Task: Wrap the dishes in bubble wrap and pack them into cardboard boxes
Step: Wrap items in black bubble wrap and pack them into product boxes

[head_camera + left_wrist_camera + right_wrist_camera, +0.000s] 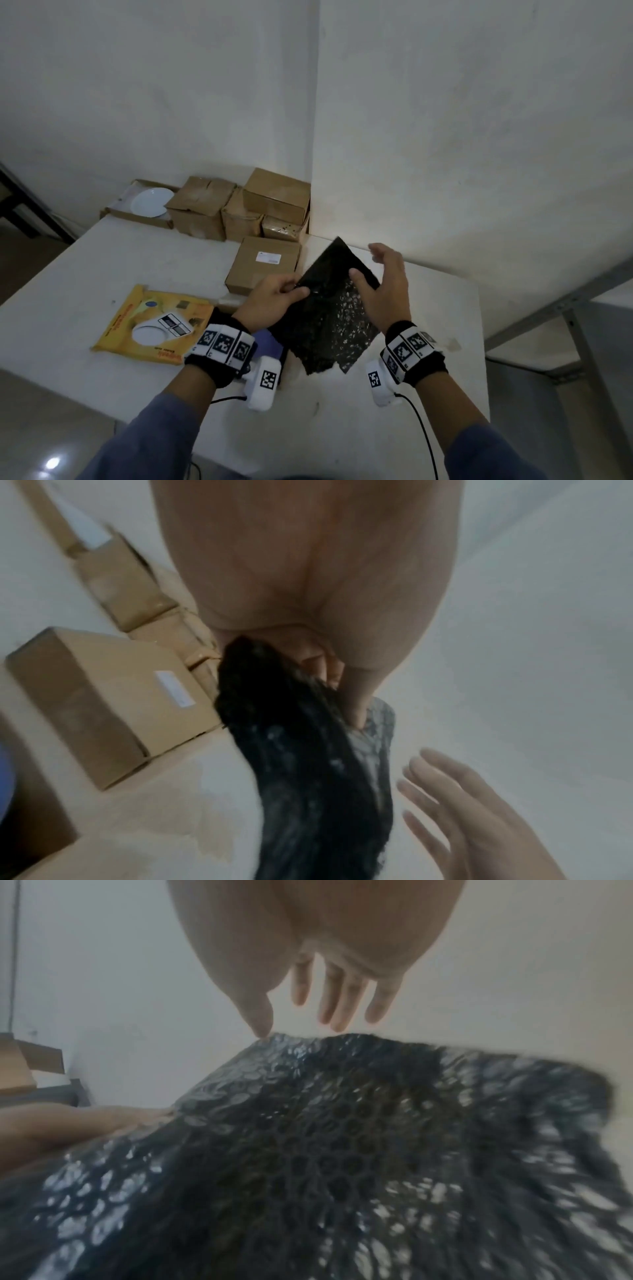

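A sheet of black bubble wrap (330, 308) hangs tilted above the white table (102, 270), one corner pointing up. My left hand (274, 301) pinches its left edge between thumb and fingers, which the left wrist view shows on the black bubble wrap (301, 764). My right hand (385, 284) is open beside the sheet's right edge, fingers straight; the thumb tip touches the black bubble wrap (342, 1150) in the right wrist view. A white plate (152, 202) lies in an open box at the back left.
Several closed cardboard boxes (274, 195) are stacked against the wall corner; one labelled box (263, 265) sits just behind my hands. A yellow plate package (154, 325) lies at the left. Something purple (270, 347) lies under my left wrist. A metal frame (575, 308) stands on the right.
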### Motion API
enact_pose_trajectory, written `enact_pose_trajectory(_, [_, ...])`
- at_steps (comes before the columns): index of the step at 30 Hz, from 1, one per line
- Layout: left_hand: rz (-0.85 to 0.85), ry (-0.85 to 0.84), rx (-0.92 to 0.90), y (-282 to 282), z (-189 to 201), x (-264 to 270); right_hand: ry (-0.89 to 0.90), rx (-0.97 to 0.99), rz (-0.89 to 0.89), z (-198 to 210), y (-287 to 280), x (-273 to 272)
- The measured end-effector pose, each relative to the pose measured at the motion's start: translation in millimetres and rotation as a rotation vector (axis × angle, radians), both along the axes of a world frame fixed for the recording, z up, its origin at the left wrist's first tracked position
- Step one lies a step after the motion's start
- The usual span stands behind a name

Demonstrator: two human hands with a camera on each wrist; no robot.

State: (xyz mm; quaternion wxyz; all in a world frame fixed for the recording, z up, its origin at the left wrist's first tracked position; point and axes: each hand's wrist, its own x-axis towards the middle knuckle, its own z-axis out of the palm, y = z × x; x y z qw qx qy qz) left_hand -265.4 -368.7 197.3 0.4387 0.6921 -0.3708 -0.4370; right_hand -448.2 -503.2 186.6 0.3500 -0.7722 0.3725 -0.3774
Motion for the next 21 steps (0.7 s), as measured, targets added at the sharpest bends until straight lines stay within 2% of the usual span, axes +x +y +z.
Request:
enact_pose_trajectory(3, [0.193,0.193,0.032,16.9,-15.7,21.1,0.006,-0.055,-0.028,-8.1,7.4,0.7])
enact_pose_trajectory(5, [0.339,0.232,0.064,37.6,-34.4,37.3,0.037,-0.012,0.019,-19.7,17.8,3.4])
enact_pose_trajectory(8, [0.456,0.113,0.199,72.9,-73.9,59.7,0.136,0.055,0.099,-43.0,38.3,12.3])
enact_pose_trajectory(13, [0.429,-0.075,0.471,115.0,-132.4,85.8,0.323,0.145,0.308,-80.7,75.5,42.0])
enact_pose_trajectory(18, [0.463,-0.226,0.517,129.6,-141.5,100.6,0.667,0.12,0.462,-111.6,110.5,75.3])
enact_pose_trajectory(21, [0.437,-0.287,0.529,136.4,-142.6,115.3,0.808,0.057,0.472,-125.4,128.1,90.2])
